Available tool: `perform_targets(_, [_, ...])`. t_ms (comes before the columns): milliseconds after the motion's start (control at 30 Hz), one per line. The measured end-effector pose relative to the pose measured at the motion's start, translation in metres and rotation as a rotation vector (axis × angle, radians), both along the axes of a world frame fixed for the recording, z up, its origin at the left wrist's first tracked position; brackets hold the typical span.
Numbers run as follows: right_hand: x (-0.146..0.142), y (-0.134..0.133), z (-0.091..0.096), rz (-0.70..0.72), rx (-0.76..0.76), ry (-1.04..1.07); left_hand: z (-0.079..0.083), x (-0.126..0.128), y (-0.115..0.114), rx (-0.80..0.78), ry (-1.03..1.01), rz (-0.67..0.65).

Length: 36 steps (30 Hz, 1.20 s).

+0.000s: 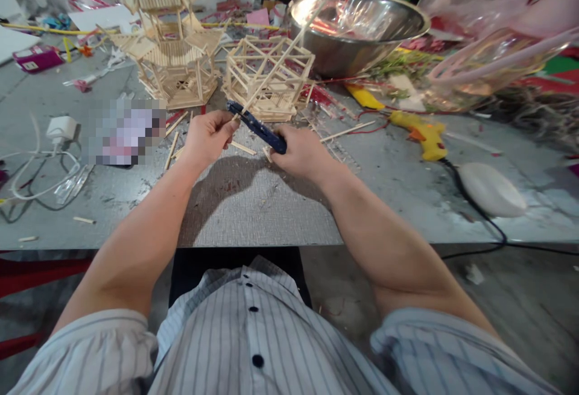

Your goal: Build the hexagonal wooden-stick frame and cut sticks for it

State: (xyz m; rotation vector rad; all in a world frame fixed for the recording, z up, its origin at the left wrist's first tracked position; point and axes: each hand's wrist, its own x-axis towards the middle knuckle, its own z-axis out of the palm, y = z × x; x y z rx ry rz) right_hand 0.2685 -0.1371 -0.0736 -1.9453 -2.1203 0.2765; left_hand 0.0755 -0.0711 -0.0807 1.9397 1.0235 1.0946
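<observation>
My left hand pinches the lower end of a long thin wooden stick, which slants up to the right. My right hand is wrapped round a dark blue pair of pliers. Its jaws are at the stick, just beside my left fingertips; whether they are closed on it I cannot tell. Just beyond my hands stands an open lattice frame of sticks. To its left is a tiered stick pavilion with slatted roofs. Short stick pieces lie around my hands.
A steel bowl stands at the back right. A yellow glue gun lies on the right, its black cord running over the table edge near a white oval object. Left are a blurred phone and a white charger with cable.
</observation>
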Motion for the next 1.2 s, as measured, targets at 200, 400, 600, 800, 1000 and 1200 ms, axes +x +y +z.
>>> perform_targets(200, [-0.009,-0.002,0.001,-0.012,-0.048,-0.012,0.002,-0.002,-0.003,0.029,0.087,0.058])
perform_targets(400, [-0.005,0.0,0.0,-0.006,-0.068,-0.004,0.002,-0.002,-0.005,0.075,0.137,0.083])
perform_targets(600, [0.005,0.0,-0.003,0.025,-0.057,0.086,-0.001,0.0,-0.002,0.093,0.098,0.042])
perform_targets(800, [0.014,0.002,-0.002,0.17,-0.019,0.181,-0.001,0.003,-0.006,0.035,0.044,-0.017])
perform_targets(1000, [0.016,0.002,-0.001,0.177,-0.049,0.163,0.001,0.004,-0.008,0.02,0.061,-0.016])
perform_targets(1200, [0.009,0.0,-0.002,0.059,-0.007,0.035,-0.003,0.005,-0.005,0.025,0.05,0.038])
